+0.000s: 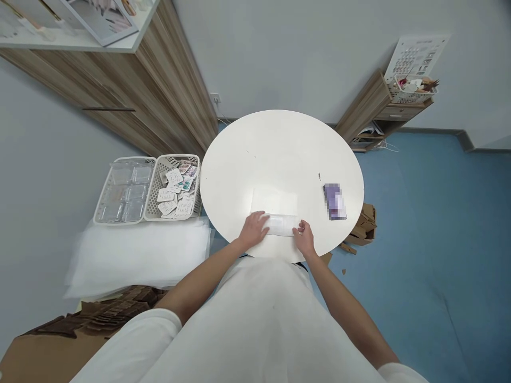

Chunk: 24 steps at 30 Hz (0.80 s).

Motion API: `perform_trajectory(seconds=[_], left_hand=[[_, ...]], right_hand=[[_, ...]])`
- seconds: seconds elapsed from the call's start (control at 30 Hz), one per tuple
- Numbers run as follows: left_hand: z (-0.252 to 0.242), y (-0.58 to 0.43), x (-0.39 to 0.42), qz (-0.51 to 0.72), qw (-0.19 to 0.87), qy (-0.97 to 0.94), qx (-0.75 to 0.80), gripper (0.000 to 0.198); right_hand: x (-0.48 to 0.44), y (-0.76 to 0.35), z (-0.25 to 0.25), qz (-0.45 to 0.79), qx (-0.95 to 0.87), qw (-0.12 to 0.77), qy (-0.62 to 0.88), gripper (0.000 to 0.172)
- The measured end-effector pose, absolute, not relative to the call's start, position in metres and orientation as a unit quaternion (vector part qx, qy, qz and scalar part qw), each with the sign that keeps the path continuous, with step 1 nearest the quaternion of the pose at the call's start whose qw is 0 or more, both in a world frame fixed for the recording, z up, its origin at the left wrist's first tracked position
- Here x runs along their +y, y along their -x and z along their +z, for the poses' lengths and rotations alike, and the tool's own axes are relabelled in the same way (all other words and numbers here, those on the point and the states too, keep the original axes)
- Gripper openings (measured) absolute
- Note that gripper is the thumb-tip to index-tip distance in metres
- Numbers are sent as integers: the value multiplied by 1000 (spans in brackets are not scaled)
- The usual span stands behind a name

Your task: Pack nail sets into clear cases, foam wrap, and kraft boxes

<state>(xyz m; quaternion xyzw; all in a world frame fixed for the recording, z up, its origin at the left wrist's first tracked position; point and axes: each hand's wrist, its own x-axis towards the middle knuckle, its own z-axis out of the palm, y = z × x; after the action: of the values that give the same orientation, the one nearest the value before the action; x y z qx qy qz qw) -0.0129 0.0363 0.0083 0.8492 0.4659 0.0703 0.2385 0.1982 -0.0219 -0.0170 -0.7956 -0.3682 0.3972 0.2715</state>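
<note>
On the near part of a round white table (287,138) lies a thin, translucent white foam sheet (275,198). Its near part is folded over into a flat, narrow bundle (280,225); something clear and box-like seems to lie inside, but I cannot make it out. My left hand (254,230) grips the bundle's left end, fingers along the top and thumb nearer me. At the right end, my right hand (304,238) pinches the sheet's edge between thumb and curled fingers.
A pixelated purple phone-like thing (334,202) lies on the table's right. To the left stand a basket of clear plastic boxes (131,191) and a basket of printed cards (175,189), with stacked foam sheets (139,255) below. A cardboard box (362,226) sits on the floor at right.
</note>
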Motion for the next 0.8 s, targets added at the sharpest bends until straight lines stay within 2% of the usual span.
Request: perform_trajectory(seconds=[0.1, 0.2, 0.33, 0.4, 0.53, 0.67, 0.8], left_hand=[[7, -2, 23, 3, 221, -904, 366, 50], [-1, -9, 15, -38, 197, -911, 359, 58], [-7, -9, 14, -55, 179, -915, 358, 63], [-7, -9, 14, -58, 178, -915, 357, 67], [-6, -8, 14, -53, 185, -908, 372, 70], [-5, -2, 12, -38, 185, -897, 401, 68], [-6, 6, 10, -49, 199, -888, 412, 65]], right_hand=[[-19, -191, -15, 430, -336, 260, 797, 62], [-11, -186, -11, 465, -297, 278, 786, 64], [-4, -183, -4, 505, -297, 299, 753, 47], [-3, -182, -2, 488, -320, 293, 758, 44], [-8, -179, -2, 439, -357, 294, 770, 55], [-16, -180, -7, 437, -299, 293, 797, 66], [-20, -178, -10, 488, -268, 296, 776, 52]])
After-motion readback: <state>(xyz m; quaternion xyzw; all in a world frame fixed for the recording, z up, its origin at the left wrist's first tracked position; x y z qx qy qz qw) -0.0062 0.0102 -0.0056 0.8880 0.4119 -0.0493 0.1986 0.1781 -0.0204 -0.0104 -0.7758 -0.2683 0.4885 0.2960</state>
